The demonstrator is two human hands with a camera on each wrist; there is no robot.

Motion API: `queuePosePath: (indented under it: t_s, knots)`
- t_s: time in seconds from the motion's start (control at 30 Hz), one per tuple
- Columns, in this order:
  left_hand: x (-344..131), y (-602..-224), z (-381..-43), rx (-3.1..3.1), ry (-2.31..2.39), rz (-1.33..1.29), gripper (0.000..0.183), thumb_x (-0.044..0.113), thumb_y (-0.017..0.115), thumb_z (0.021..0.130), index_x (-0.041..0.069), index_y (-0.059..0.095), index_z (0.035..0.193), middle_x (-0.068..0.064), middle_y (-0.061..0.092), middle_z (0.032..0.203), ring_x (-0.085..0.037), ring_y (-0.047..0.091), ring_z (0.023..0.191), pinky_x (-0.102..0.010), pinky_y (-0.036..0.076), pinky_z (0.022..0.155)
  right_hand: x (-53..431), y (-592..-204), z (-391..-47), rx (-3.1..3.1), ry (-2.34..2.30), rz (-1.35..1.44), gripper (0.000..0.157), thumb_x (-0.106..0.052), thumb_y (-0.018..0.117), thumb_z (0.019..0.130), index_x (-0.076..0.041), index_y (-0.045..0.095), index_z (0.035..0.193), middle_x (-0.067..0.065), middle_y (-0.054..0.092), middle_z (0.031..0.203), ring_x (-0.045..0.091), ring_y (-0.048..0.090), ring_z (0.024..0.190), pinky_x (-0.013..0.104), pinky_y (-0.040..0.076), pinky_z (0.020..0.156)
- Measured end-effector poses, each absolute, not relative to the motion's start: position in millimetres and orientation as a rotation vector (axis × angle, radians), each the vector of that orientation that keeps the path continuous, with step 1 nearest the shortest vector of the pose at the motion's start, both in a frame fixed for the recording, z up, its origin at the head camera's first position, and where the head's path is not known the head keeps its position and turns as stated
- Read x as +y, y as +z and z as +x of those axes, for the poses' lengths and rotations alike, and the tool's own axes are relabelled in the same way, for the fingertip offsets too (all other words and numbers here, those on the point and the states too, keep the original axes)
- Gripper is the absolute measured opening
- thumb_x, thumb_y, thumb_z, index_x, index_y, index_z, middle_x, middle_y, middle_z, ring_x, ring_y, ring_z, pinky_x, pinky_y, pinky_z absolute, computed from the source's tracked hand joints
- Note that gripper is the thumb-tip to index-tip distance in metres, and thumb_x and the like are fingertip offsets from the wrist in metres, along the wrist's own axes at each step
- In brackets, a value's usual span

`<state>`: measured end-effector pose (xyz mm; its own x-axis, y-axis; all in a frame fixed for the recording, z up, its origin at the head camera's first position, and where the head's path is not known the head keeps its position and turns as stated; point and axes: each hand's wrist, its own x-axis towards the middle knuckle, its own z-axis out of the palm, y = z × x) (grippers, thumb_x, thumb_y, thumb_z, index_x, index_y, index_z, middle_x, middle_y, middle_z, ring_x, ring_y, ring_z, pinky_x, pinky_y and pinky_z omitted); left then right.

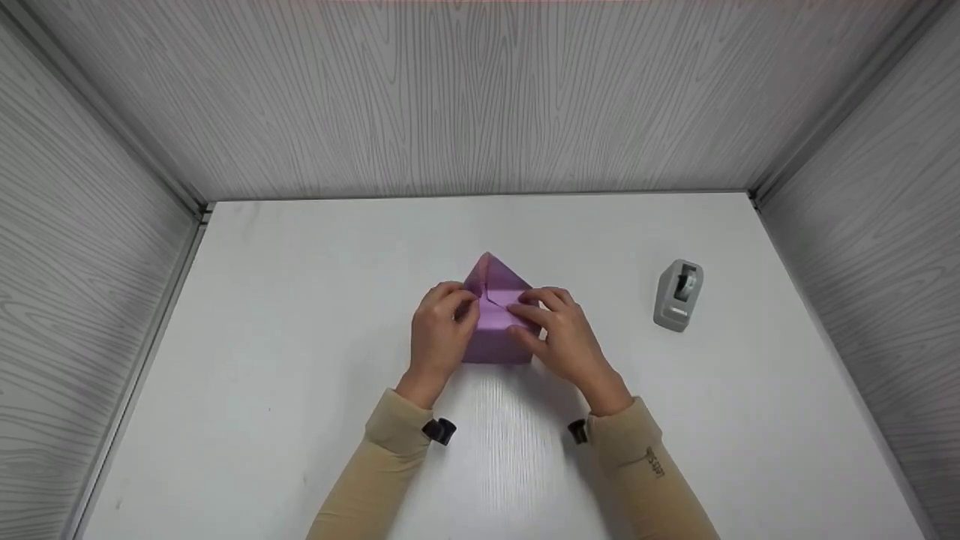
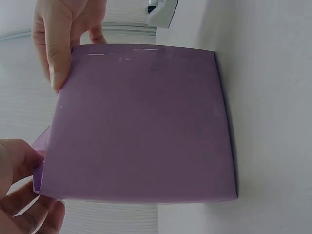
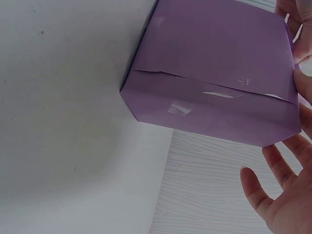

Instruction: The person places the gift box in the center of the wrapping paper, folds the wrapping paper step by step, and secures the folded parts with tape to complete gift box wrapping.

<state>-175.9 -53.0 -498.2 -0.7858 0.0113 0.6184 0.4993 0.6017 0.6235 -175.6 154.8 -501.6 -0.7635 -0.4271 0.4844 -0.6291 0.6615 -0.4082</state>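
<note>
A purple paper package [image 1: 496, 346] stands on the table between both hands, its upper end partly folded in and a pointed flap [image 1: 507, 276] rising at the far side. At its left edge the left hand [image 1: 439, 326] pinches the folded paper between thumb and fingers. Over the right side of the top, the right hand [image 1: 564, 331] rests spread, relaxed fingers on the paper. Seen from the right wrist, a slit-like seam crosses one face, with a shiny piece of clear tape [image 3: 180, 108] near the lower edge. The inside of the package is hidden.
A grey tape dispenser [image 1: 678, 295] with a roll in it stands to the right on the white table [image 1: 300, 300]. Grey wood-grain panels [image 1: 480, 97] close off the back and both sides. Small black devices [image 1: 439, 430] sit at the cuffs of the tan sleeves.
</note>
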Motion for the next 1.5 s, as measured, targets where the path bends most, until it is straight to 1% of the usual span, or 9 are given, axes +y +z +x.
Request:
queuePosePath:
  t_s: [0.1,0.2,0.47,0.67,0.83,1.03,1.17,1.37,1.5]
  knots:
    - [-51,-500,-176,-2.271,-1.062,-0.438,0.004,0.004,0.071,0.085,0.000,0.075,0.086,-0.009,0.067,0.097,-0.023,0.064,0.092,-0.035,0.052,0.082,155,-502,-175,-2.539,0.803,0.838,0.030,-0.028,0.072,0.091,-0.009,0.074,0.114,0.008,0.063,0.116,0.029,0.052,0.113,0.046,0.045,0.092]
    - [-51,-502,-176,-2.280,-1.024,-0.467,0.005,0.003,0.072,0.085,0.000,0.075,0.087,-0.009,0.069,0.099,-0.024,0.064,0.094,-0.038,0.051,0.084,155,-502,-175,-2.541,0.803,0.835,0.030,-0.028,0.072,0.091,-0.009,0.074,0.114,0.008,0.062,0.117,0.029,0.052,0.114,0.047,0.046,0.092]
    - [-51,-505,-177,-2.285,-0.985,-0.510,0.004,0.002,0.073,0.084,0.001,0.074,0.087,-0.007,0.072,0.097,-0.025,0.064,0.095,-0.040,0.049,0.083,155,-501,-174,-2.540,0.800,0.832,0.030,-0.028,0.072,0.091,-0.009,0.074,0.114,0.008,0.062,0.117,0.029,0.051,0.116,0.047,0.045,0.092]
    - [-52,-507,-177,-2.330,-0.970,-0.526,0.005,0.004,0.070,0.087,0.003,0.074,0.089,-0.006,0.071,0.096,-0.025,0.062,0.097,-0.042,0.049,0.083,154,-502,-174,-2.542,0.802,0.824,0.030,-0.028,0.072,0.091,-0.009,0.074,0.114,0.008,0.062,0.117,0.029,0.052,0.115,0.047,0.045,0.091]
    - [-52,-509,-174,-2.360,-0.920,-0.551,0.009,0.009,0.069,0.089,0.003,0.075,0.093,-0.007,0.071,0.101,-0.026,0.061,0.102,-0.045,0.049,0.086,154,-503,-174,-2.532,0.805,0.819,0.030,-0.028,0.072,0.091,-0.009,0.074,0.115,0.007,0.063,0.117,0.029,0.052,0.115,0.048,0.045,0.092]
    - [-53,-510,-169,-2.423,-0.846,-0.596,0.020,0.019,0.067,0.094,0.003,0.075,0.103,-0.008,0.069,0.112,-0.028,0.058,0.111,-0.048,0.047,0.090,153,-502,-174,-2.530,0.790,0.812,0.031,-0.029,0.071,0.091,-0.009,0.073,0.115,0.007,0.063,0.117,0.029,0.052,0.113,0.047,0.045,0.093]
    - [-55,-510,-164,-2.478,-0.810,-0.616,0.027,0.024,0.066,0.095,0.004,0.072,0.111,-0.010,0.066,0.122,-0.027,0.055,0.119,-0.049,0.045,0.092,151,-501,-174,-2.546,0.772,0.802,0.031,-0.029,0.071,0.092,-0.011,0.070,0.117,0.006,0.062,0.119,0.028,0.051,0.114,0.047,0.044,0.095]
    - [-56,-510,-156,-2.578,-0.768,-0.628,0.043,0.031,0.065,0.095,0.003,0.064,0.127,-0.012,0.057,0.137,-0.028,0.047,0.131,-0.052,0.044,0.096,149,-501,-174,-2.581,0.687,0.804,0.037,-0.028,0.068,0.094,-0.017,0.064,0.129,0.008,0.059,0.124,0.032,0.049,0.118,0.052,0.043,0.093]
    - [-58,-509,-153,-2.652,-0.748,-0.643,0.052,0.035,0.063,0.096,0.003,0.057,0.136,-0.012,0.050,0.144,-0.028,0.040,0.137,-0.053,0.042,0.098,146,-501,-174,-2.609,0.594,0.806,0.036,-0.029,0.064,0.095,-0.017,0.065,0.130,0.010,0.056,0.123,0.035,0.047,0.118,0.054,0.044,0.090]
